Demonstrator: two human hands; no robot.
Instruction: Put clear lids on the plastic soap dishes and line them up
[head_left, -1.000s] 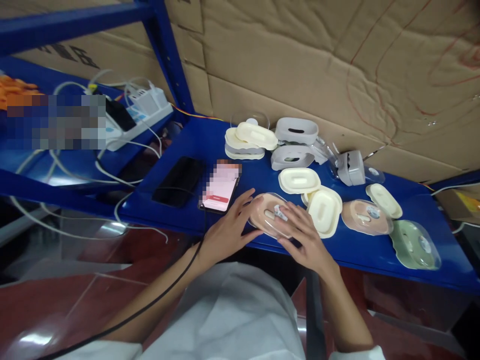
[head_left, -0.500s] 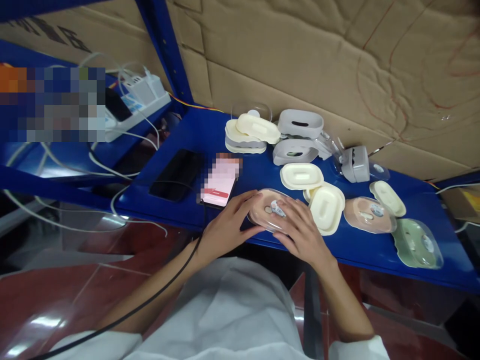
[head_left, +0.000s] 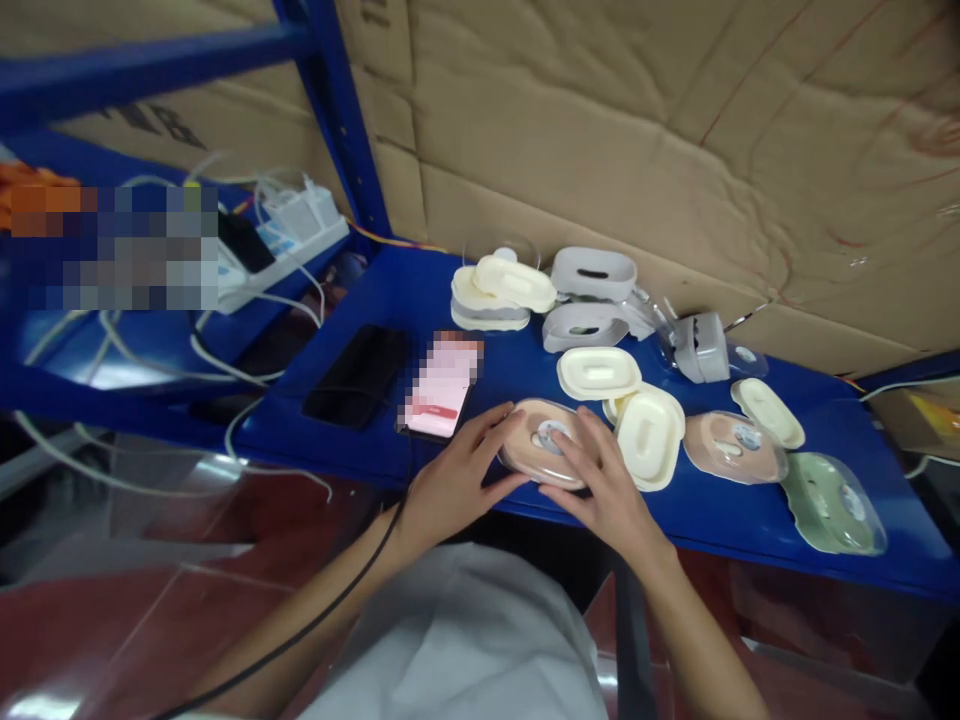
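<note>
A pink soap box (head_left: 529, 462) with a clear lid and a round sticker lies on the near edge of the blue shelf, between my hands. My left hand (head_left: 457, 475) grips its left end, thumb at the near side and fingers over the far rim. My right hand (head_left: 607, 490) holds the right end, with fingertips on the lid near the sticker and the thumb at the front. Just right of it lie cream oval trays (head_left: 649, 437). Farther right are another pink soap box (head_left: 727, 455) with a clear cover and a green one (head_left: 829, 505).
Grey soap box parts (head_left: 592, 272) and stacked cream pieces (head_left: 514, 283) stand toward the cardboard backing (head_left: 570, 120). A lit phone (head_left: 442, 385) and a dark phone (head_left: 356, 375) lie to the left. A power strip (head_left: 300, 240) with cables occupies the left shelf; a black cable crosses my left arm.
The whole scene sits slightly lower in view as the camera has tilted. My right fingers have shifted on the lid, showing more of the sticker. Both hands stay at the pink soap box.
</note>
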